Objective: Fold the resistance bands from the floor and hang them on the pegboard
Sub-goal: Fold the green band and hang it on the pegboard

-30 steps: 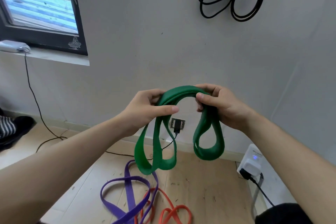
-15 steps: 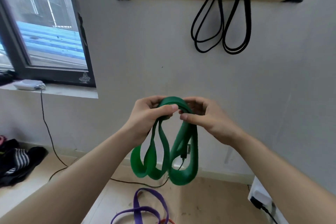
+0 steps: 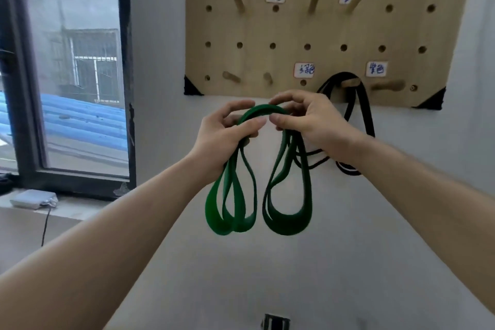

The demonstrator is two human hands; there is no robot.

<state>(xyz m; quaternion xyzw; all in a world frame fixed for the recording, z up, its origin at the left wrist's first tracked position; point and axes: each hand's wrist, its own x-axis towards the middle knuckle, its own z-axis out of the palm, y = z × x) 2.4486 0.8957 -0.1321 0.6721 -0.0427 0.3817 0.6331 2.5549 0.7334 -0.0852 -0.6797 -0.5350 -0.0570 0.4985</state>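
Green band (image 3: 289, 224) pinched by left hand (image 3: 222, 136) and right hand (image 3: 313, 120), loops hanging free below pegboard (image 3: 321, 27) edge.

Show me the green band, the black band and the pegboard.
green band (image 3: 288, 225): head view, bottom of its right hanging loop.
black band (image 3: 367, 110): head view, upper part of its right strand.
pegboard (image 3: 329, 27): head view, bare wood between holes.

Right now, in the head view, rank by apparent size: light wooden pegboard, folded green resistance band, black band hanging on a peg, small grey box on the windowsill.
1. Light wooden pegboard.
2. Folded green resistance band, nearer the camera.
3. Black band, partly hidden by the right hand, so unsure.
4. Small grey box.
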